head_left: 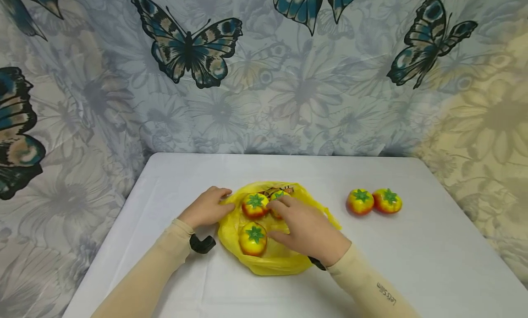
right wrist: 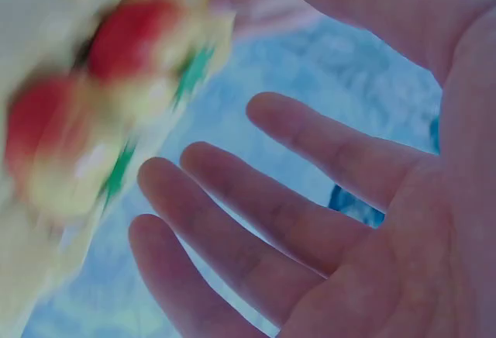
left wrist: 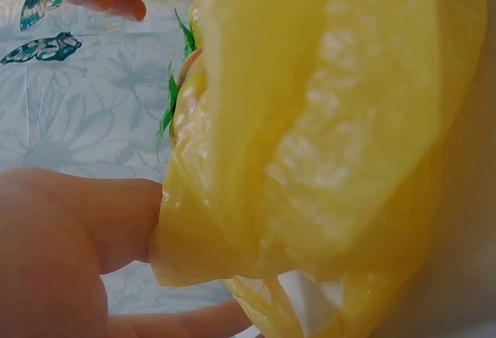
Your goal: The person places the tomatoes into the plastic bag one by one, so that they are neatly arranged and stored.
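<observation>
A yellow plastic bag [head_left: 284, 265] lies spread on the table, holding red-and-yellow tomatoes with green star-shaped tops: one tomato [head_left: 255, 205] at the back left, another tomato [head_left: 253, 239] nearer the front, and a third tomato [head_left: 279, 195] partly covered by the right hand. My left hand [head_left: 208, 208] is at the bag's left rim; its straight thumb [left wrist: 124, 206] touches the plastic, the thumb tip hidden behind it. Over the bag is my right hand [head_left: 309, 226], palm down. The right wrist view shows its fingers [right wrist: 256, 222] spread and holding nothing.
Two more tomatoes stand side by side to the right of the bag, a left tomato [head_left: 360, 202] and a right tomato [head_left: 387, 201]. They sit on a white-covered table [head_left: 412, 258]. Behind it hangs a butterfly-patterned cloth [head_left: 305, 93].
</observation>
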`<state>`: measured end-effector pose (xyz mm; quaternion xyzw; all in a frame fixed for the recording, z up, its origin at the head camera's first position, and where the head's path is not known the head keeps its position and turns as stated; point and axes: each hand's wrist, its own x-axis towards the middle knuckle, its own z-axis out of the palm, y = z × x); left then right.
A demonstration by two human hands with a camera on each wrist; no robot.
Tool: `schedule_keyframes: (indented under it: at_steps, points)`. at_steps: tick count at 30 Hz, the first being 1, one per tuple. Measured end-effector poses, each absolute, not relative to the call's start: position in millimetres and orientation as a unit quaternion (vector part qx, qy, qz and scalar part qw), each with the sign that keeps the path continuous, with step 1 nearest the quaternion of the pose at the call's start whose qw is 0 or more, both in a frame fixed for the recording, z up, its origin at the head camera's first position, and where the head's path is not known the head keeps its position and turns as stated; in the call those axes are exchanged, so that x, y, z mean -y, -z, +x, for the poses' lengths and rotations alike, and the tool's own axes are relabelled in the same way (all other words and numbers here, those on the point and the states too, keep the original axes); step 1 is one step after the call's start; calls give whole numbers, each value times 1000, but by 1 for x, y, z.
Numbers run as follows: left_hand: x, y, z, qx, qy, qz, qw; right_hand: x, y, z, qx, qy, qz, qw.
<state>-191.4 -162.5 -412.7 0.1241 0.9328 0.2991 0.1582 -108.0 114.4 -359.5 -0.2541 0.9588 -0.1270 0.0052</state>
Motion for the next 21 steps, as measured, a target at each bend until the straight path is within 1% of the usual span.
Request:
schedule_keyframes:
  at_steps: [4, 10, 15, 21]
  points:
    - [161, 413, -191, -932, -301, 120, 163, -150, 355, -113, -969, 117, -214, -29]
    - [164, 416, -190, -935, -296, 117, 159, -206, 356, -124, -981, 128, -142, -38]
    - [164, 418, -191, -935, -295, 120, 153, -243, 360, -132, -985, 138, -95, -36]
    - [163, 416, -191, -935, -296, 118, 154, -271, 365, -138, -988, 144, -56, -14]
